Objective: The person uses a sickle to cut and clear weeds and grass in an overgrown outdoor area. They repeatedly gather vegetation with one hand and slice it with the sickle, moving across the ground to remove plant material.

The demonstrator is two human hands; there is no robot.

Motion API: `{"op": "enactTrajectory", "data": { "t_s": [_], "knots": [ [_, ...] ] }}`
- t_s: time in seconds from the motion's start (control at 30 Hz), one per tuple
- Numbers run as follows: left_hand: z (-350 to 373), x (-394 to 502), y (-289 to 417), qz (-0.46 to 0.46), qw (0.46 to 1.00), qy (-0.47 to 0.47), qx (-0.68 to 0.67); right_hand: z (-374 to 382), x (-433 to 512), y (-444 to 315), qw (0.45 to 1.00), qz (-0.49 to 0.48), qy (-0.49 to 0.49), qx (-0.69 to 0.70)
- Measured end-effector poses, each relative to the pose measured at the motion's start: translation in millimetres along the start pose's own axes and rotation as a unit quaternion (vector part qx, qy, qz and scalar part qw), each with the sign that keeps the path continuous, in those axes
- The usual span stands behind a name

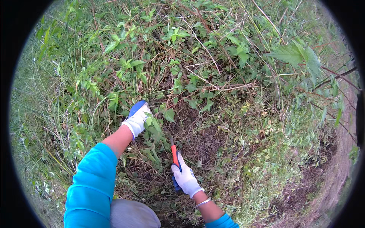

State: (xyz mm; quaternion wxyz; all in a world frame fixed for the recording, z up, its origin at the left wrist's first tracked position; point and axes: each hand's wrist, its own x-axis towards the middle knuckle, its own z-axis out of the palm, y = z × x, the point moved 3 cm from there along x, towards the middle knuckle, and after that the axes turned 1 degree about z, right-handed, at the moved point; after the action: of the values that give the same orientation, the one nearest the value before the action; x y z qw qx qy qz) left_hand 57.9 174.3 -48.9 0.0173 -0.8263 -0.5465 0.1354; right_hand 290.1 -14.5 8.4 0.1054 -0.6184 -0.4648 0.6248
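Observation:
My left hand point(138, 118), in a white glove with a blue palm, is at the left of the middle among green stems and leaves. Its fingers are partly hidden, so I cannot tell what they hold. My right hand point(184, 176), gloved alike, is closed around the orange handle point(174, 155) of a hand tool. The tool's thin dark metal part point(168, 135) points up and left towards the leafy stems point(155, 129) beside my left hand. Leaves hide its far end, and its exact kind cannot be told.
Dense weeds point(119, 68) and tall grass cover the left and top. Dry stalks point(204, 48) cross the upper middle. A leafy branch point(293, 54) reaches in at the upper right. Dry cut grass point(208, 148) lies right of the tool. Bare soil point(333, 182) runs along the right edge.

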Motion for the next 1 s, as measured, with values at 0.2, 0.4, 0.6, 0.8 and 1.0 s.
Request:
{"op": "enactTrajectory", "data": {
  "t_s": [0.2, 0.4, 0.6, 0.8, 1.0],
  "knots": [
    [-48, -81, 11, -0.038, 0.987, -0.128, 0.091, 14, -115, 44, 0.989, 0.042, -0.063, 0.123],
    [-3, -230, -51, 0.02, 0.963, -0.228, 0.144, 71, -153, 77, 0.985, -0.115, -0.126, 0.03],
    [34, -391, -74, -0.078, 0.855, -0.508, 0.074, 44, -111, 11, 0.982, -0.039, -0.157, -0.097],
    [-37, -404, -119, -0.149, 0.869, -0.401, -0.249, -13, -123, 33, 0.972, 0.003, 0.104, 0.21],
    [-197, -182, -27, -0.008, 0.91, -0.127, -0.394, -108, -135, 61, 0.845, -0.062, 0.428, 0.314]
  ]
}}
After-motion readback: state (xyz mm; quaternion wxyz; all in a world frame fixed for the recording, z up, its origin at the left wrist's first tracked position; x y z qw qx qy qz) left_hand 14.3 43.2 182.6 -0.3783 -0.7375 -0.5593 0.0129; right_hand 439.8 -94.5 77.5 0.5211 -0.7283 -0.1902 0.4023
